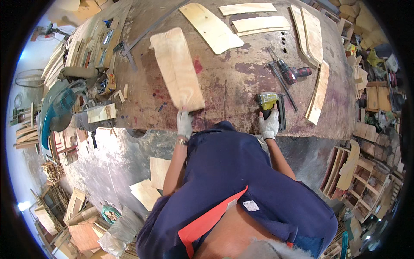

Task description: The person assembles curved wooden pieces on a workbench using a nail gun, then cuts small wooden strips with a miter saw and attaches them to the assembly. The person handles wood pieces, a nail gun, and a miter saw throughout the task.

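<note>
My left hand, in a whitish work glove with bare fingertips, pinches the near edge of a pale plywood board. That board slants away from me across the worn wooden workbench. To the right, my gloved right hand is closed around the handle of a yellow-green and black nail gun at the bench's near edge. Beyond the gun lie a hammer and a red-and-black cordless drill. A shaped board with small holes rests farther back.
More cut wooden strips lie at the back and right of the bench. A long metal square lies at the back left. A teal mitre saw with an exposed blade stands at left. Wooden frames are stacked at right.
</note>
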